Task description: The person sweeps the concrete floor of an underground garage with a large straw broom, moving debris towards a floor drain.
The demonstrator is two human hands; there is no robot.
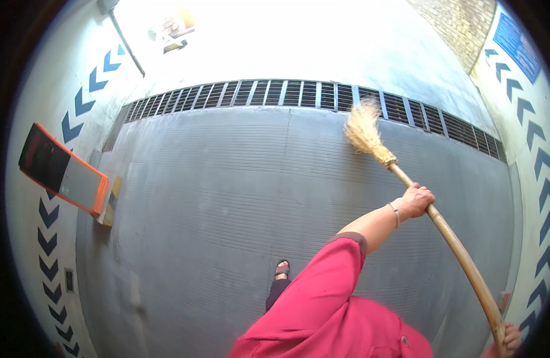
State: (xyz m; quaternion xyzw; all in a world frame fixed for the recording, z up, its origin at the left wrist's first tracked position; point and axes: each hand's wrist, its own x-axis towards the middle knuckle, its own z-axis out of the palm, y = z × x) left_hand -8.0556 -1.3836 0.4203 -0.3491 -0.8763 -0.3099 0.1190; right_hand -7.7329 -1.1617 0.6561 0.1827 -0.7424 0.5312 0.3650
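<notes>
A: What's on the left of the ramp?

B: I see an orange-framed panel (63, 169) on the left wall w/ blue chevrons, a sandalled foot (281, 268) low on the ribbed grey ramp floor (227, 203), drain grate (275, 93) across its far edge.

A: Hands?

B: Left hand (416, 201) is wrapped tight round the broom (433, 218) stick mid-length, red sleeve below. Straw head (364, 131) sits at the grate, far right part of the ramp. Right hand (506, 339), bottom right corner, grips the stick's end; fingers only partly visible.

Red short-sleeved top (328, 304), wrist bangle (395, 213), dark sandal (281, 268).
</notes>
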